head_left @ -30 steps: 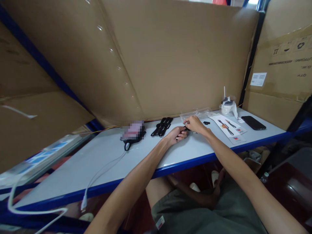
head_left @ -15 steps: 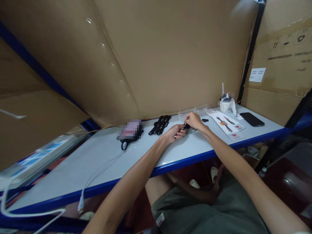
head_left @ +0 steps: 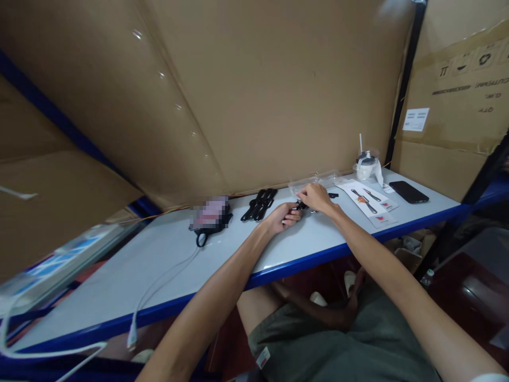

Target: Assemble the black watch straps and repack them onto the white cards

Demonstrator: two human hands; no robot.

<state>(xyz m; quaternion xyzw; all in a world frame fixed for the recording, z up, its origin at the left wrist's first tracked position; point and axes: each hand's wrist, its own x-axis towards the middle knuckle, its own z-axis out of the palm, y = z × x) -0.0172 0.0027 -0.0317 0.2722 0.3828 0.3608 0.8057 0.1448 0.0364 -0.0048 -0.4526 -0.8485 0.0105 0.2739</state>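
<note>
My left hand (head_left: pixel 287 216) is closed around a small glossy black piece (head_left: pixel 299 205), mostly hidden by the fingers. Bent over the same piece from the right, my right hand (head_left: pixel 316 196) has its fingertips pinched against it. Left of the hands, several black handle-shaped pieces (head_left: pixel 259 205) lie side by side. A few small shiny bits (head_left: pixel 314 211), too small to name, rest below my right hand. Just beyond that hand is a small flat black piece (head_left: pixel 333 196).
Behind the hands lies a clear plastic bag (head_left: pixel 318 179). Printed cards (head_left: pixel 368 201), a phone (head_left: pixel 409 192) and a lidded cup with straw (head_left: pixel 365 167) occupy the right side. A black device (head_left: pixel 210 220) with a cable sits left. Cardboard (head_left: pixel 258 95) walls the back.
Both hands stay together at the black piece. My right hand has turned slightly and its fingers cover more of it. The whole view has shifted a little.
</note>
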